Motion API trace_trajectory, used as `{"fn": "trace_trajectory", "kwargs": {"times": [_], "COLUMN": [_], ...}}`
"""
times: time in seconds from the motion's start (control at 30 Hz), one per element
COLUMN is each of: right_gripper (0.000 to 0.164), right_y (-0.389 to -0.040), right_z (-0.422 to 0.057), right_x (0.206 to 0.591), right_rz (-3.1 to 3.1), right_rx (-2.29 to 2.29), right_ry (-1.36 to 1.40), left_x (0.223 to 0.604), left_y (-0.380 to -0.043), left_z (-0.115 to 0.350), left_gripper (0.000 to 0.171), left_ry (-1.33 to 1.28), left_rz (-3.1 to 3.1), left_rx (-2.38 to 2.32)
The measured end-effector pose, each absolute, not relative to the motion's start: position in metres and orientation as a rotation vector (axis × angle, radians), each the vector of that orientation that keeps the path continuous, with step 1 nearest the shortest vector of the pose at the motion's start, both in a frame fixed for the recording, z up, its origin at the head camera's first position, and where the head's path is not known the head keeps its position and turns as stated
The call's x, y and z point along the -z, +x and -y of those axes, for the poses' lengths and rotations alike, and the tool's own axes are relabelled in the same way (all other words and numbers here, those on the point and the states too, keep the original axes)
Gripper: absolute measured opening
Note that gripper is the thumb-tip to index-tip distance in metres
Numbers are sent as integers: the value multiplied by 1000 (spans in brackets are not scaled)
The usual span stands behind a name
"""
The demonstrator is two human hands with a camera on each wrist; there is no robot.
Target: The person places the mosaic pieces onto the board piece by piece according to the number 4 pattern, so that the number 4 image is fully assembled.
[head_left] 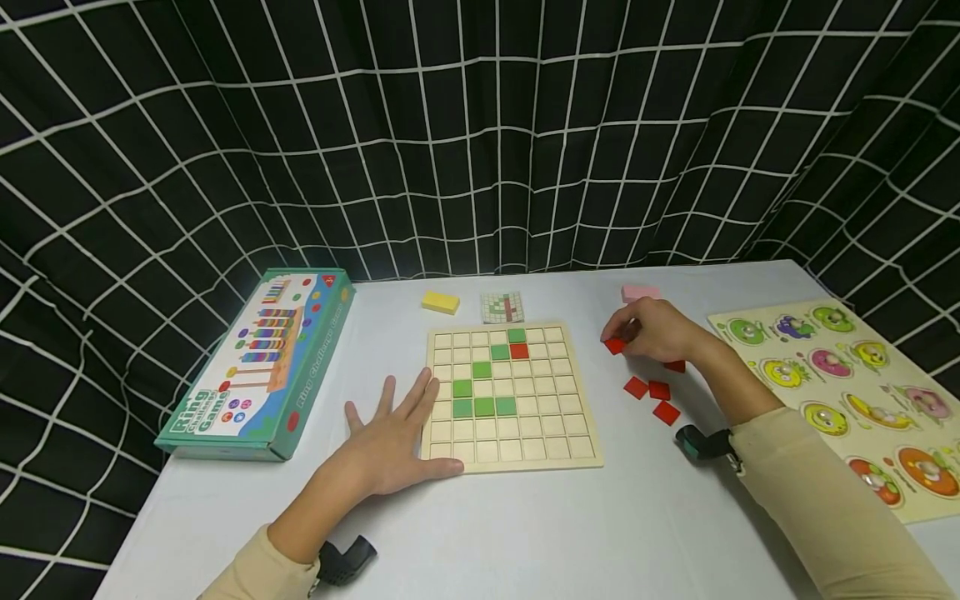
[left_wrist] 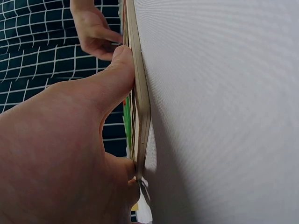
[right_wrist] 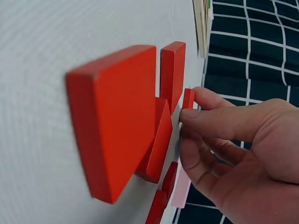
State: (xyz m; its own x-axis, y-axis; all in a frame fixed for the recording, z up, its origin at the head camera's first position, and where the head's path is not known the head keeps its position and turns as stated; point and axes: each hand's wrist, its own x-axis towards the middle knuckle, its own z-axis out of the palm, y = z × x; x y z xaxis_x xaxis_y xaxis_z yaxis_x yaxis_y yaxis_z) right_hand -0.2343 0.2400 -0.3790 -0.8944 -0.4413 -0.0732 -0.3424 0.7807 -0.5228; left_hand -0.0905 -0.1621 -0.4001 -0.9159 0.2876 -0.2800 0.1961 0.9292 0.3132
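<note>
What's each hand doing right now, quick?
Left hand: open, flat on the table, fingers spread, thumb against the grid board edge.
Right hand: pinching a red tile.

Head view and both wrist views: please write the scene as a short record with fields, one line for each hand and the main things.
left hand: left hand lies flat, fingers spread, on the table and the left edge of the grid board
right hand: right hand pinches a red tile at its fingertips
board: six green tiles and one red tile set in
loose tiles: more red tiles lie on the table by the right hand
other things: pattern card, yellow block, pink block, game box, fruit puzzle
</note>
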Motion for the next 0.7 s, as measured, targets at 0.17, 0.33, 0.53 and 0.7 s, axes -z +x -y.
{"fn": "trace_trajectory", "kwargs": {"times": [0.17, 0.33, 0.53, 0.7], "right_gripper": [28, 28, 29, 29], "right_y": [-232, -230, -225, -219], "right_z": [-237, -232, -224, -213], "right_x": [378, 379, 377, 373], "right_rz": [-2804, -2819, -2779, -2745], "right_rx": [783, 791, 881, 948], "right_ry": [-596, -536, -481, -419], "left_x": [400, 400, 401, 401], "left_y": [-90, -90, -90, -90], "left_z": [162, 162, 162, 162], "left_gripper": [119, 119, 118, 118], "left_ry": [354, 352, 353, 355], "left_rz": [-2763, -2763, -2762, -2759], "left_rx": [-402, -409, -411, -421]}}
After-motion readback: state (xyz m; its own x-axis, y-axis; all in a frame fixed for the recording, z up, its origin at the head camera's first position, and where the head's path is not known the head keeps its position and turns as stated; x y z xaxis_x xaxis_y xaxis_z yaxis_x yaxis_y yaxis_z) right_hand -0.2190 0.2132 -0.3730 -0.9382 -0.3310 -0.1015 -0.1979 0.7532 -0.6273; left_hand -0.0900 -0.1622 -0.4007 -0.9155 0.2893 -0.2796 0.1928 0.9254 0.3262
